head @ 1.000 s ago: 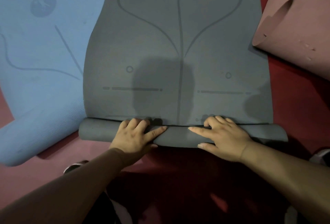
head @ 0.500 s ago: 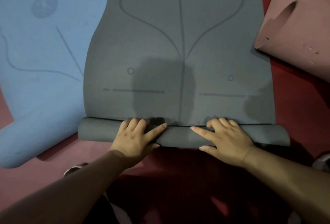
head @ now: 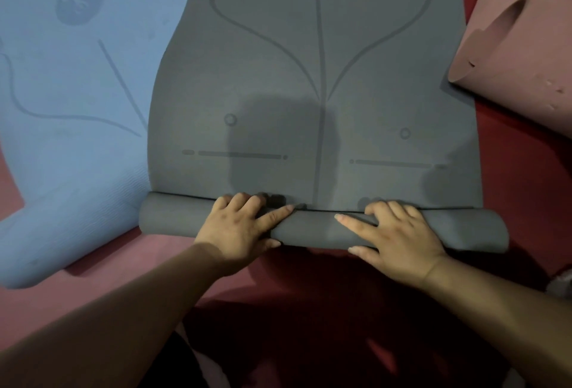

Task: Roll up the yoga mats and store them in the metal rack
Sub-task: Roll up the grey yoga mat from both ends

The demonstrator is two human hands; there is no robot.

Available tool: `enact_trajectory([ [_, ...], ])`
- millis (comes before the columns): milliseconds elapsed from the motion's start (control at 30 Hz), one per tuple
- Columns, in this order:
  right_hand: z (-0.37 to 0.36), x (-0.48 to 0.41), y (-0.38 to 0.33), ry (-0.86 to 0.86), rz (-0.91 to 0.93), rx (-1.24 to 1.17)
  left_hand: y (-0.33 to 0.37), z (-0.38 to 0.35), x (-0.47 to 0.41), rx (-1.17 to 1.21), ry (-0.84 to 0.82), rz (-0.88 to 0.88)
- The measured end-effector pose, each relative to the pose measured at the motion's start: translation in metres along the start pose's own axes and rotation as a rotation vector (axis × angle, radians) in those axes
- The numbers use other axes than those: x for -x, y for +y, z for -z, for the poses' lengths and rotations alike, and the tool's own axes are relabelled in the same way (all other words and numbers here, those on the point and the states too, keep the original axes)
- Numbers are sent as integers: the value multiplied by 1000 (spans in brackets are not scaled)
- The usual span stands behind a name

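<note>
A dark grey yoga mat (head: 309,93) with printed alignment lines lies flat on the floor, running away from me. Its near end is wound into a low roll (head: 315,228) lying crosswise. My left hand (head: 238,230) holds the roll left of centre: fingers curl over the far side, the thumb is on the near side, and the index finger points inward. My right hand (head: 399,239) grips it the same way right of centre. No metal rack is in view.
A light blue mat (head: 77,93) lies to the left, its near end curled up beside the grey roll's left tip. A pink mat (head: 526,47) with a lifted corner lies at the upper right. Red floor (head: 520,186) shows between them.
</note>
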State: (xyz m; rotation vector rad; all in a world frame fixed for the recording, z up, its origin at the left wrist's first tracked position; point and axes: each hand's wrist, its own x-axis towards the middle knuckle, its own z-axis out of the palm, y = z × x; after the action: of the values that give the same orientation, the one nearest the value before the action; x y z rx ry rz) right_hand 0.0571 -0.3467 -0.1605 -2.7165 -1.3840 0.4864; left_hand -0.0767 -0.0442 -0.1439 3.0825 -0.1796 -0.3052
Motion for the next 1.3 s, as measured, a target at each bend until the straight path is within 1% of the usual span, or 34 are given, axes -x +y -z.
enact_trajectory([
  [67,1,-2,2,-31,0,-16,4,-1,8,4,67,1],
  [133,3,-5,5,-42,4,-15,6,-4,11,-4,88,-5],
  [200,5,-6,4,-32,8,4,2,-6,7,-1,48,-2],
  [367,-2,7,-8,100,-41,50,-11,-5,-8,22,-72,-6],
  [467,-2,2,-7,100,-68,47,-15,-1,-14,33,-95,-2],
  [533,2,-5,-3,69,-66,27,-13,3,-13,31,-47,1],
  [633,8,-12,3,-5,-78,0,-5,3,-2,27,88,29],
  [700,10,-16,7,-30,-77,-15,-2,-1,2,4,111,27],
  [800,12,-17,6,-31,-75,-8,-8,-5,-5,2,82,13],
  [1000,6,-4,-10,80,-134,45,-22,-4,-20,26,-35,3],
  [1067,8,-9,-8,58,-157,35,-23,-2,-23,11,-57,8],
  [1133,11,-15,-4,10,-150,26,-23,1,-24,-12,-25,-2],
  [1267,16,-23,5,-38,-165,-12,-11,4,-10,-32,182,32],
  [1300,16,-25,6,-46,-163,-19,-7,2,-7,-41,202,46],
])
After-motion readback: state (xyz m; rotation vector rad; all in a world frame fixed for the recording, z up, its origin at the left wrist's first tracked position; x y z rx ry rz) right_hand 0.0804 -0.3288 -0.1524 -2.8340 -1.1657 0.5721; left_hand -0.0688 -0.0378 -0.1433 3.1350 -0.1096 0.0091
